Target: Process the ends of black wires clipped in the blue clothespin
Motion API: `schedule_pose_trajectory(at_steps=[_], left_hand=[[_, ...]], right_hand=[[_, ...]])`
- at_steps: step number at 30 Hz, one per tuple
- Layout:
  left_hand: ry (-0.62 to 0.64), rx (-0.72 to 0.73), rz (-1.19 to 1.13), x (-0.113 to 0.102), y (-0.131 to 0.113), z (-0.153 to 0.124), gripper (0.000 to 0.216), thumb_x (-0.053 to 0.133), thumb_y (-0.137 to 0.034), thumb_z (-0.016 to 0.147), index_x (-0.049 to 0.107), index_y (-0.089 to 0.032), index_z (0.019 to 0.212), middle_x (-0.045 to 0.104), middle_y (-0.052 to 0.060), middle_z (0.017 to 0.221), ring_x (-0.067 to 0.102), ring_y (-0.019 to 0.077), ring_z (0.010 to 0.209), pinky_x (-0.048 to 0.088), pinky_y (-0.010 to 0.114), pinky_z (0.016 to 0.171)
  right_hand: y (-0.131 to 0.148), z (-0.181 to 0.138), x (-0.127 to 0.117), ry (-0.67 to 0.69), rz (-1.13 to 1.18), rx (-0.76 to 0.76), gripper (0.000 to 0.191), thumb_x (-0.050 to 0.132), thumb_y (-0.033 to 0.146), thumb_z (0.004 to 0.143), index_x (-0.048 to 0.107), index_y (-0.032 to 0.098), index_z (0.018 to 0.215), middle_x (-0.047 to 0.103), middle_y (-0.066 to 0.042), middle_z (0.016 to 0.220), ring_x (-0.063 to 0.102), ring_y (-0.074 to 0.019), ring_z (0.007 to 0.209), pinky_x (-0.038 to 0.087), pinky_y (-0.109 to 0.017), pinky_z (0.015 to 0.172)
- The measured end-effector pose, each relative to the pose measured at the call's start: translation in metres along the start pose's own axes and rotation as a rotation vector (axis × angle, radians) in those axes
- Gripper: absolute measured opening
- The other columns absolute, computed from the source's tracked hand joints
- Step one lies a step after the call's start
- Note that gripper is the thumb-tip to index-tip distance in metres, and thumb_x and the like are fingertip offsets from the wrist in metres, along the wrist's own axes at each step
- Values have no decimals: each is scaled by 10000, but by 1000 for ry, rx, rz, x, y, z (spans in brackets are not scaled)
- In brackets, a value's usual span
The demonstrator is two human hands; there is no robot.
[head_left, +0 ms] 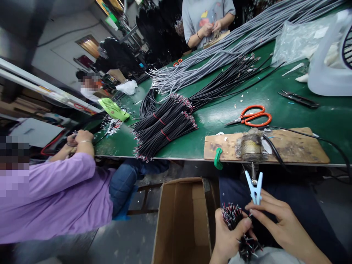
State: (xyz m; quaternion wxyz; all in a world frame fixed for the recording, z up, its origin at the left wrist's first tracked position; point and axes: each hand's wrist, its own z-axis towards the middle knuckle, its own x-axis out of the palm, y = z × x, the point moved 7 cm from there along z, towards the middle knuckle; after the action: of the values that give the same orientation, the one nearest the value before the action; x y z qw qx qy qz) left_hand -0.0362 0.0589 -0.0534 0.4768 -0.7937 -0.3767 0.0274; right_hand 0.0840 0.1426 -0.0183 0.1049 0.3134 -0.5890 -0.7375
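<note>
My left hand (229,236) is wrapped round a bundle of black cables (232,216), whose stripped red, white and black ends stick up over the fingers. More cable ends show below the thumb. At the right of this bundle, my right hand (283,223) brings thumb and forefinger together on a cable end beside my left thumb. Just above those fingers is a light blue clothespin (255,189), by the metal tip of a round device (251,146). That device is fixed on a wooden board (299,146) at the table edge.
Tied black cable bundles (162,126) and long grey cables (220,55) lie on the green table (214,113). Orange-handled scissors (255,115), black snips (299,99) and a white fan (330,62) are right. A cardboard box (181,220) stands below; co-workers sit left and opposite.
</note>
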Motion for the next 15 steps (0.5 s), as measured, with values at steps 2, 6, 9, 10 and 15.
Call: schedule_pose_trajectory(at_steps=[2, 6, 9, 10, 15], left_hand=[[-1, 4, -5, 0, -1, -1, 499, 918, -322, 508, 507, -166, 745, 683, -21, 508, 584, 105, 333, 489, 194, 364], [0, 2, -2, -1, 0, 0, 505, 918, -331, 507, 507, -166, 750, 672, -28, 499, 577, 98, 334, 479, 184, 355], [36, -3, 1, -3, 4, 4, 510, 909, -336, 534, 488, -171, 770, 681, -24, 519, 583, 95, 343, 488, 185, 366], [58, -2, 2, -3, 6, 6, 510, 904, -332, 546, 477, -174, 775, 686, -22, 533, 587, 94, 348, 494, 187, 371], [182, -11, 26, -6, 14, 15, 504, 880, -345, 595, 439, -179, 774, 680, -27, 544, 590, 88, 356, 486, 175, 369]], right_hand=[[4, 2, -3, -9, 6, -42, 166, 571, 251, 914, 729, 232, 866, 712, -59, 824, 658, -240, 921, 525, -299, 777], [7, 2, -5, -11, -3, -82, 150, 577, 231, 909, 724, 238, 878, 706, -47, 791, 664, -231, 892, 522, -304, 804], [4, 0, -2, -1, -10, -50, 158, 559, 230, 920, 707, 232, 866, 710, -60, 862, 656, -230, 922, 517, -301, 806], [2, -1, 0, 6, -8, -32, 168, 543, 231, 929, 696, 227, 860, 708, -62, 879, 653, -227, 933, 512, -302, 822], [-1, 2, 5, 41, 29, 30, 184, 509, 238, 946, 670, 213, 860, 703, -62, 918, 655, -210, 917, 510, -292, 813]])
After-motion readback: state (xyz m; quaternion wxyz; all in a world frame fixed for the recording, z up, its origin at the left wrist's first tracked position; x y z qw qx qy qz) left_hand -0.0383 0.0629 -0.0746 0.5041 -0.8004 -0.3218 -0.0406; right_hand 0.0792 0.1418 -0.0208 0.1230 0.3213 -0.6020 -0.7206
